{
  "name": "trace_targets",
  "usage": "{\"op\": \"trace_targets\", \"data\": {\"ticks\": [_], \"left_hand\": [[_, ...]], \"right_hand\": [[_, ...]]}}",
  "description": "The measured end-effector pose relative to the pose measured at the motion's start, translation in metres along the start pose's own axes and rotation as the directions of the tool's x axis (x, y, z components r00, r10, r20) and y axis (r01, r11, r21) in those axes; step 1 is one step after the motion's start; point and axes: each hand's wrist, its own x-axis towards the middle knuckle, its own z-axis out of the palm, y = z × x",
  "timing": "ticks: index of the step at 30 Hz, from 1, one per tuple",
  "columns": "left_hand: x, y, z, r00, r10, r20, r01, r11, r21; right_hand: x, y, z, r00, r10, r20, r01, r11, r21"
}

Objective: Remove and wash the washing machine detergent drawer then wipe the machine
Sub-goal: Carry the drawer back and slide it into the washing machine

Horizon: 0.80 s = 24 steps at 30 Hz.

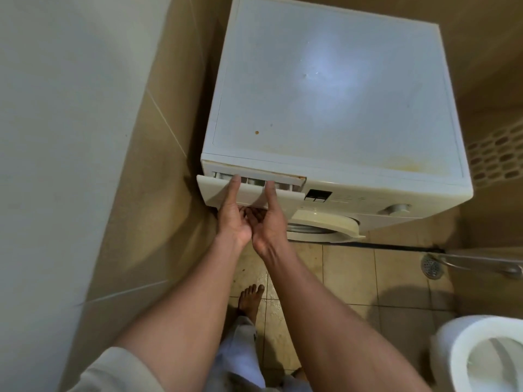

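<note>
Head view: left hand [233, 219] and right hand [267, 222] both clamped on partly-open detergent drawer [249, 193].

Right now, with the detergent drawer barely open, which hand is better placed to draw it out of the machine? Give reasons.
Neither clearly. The left hand and right hand both grip the detergent drawer, thumbs on top and fingers beneath. The left sits nearer the middle of the front, so perhaps left; a two-handed pull looks steadiest.

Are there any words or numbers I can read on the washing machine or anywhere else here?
No text here can be read.
Control panel: faint marks beside the small dark display, too blurred to read.
Detergent drawer front: plain, no label showing.
Washing machine top: only stains, no writing.
</note>
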Motion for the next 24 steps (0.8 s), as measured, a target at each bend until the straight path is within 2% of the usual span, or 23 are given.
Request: {"op": "trace_targets", "data": {"ticks": [12, 16, 24], "left_hand": [[-0.065, -0.028, -0.066, 0.998, -0.005, -0.069, 0.007, 0.999, 0.04], [-0.062, -0.027, -0.06, 0.998, 0.004, -0.063, -0.002, 0.999, 0.035], [-0.012, -0.002, -0.017, 1.0, 0.026, -0.01, -0.025, 0.996, 0.086]], "right_hand": [[-0.058, 0.05, -0.064, 0.997, 0.062, -0.042, -0.063, 0.998, -0.027], [-0.051, 0.044, -0.061, 0.999, 0.021, -0.049, -0.022, 1.0, -0.014], [-0.012, 0.007, -0.014, 0.999, -0.018, -0.038, 0.013, 0.991, -0.132]]}}
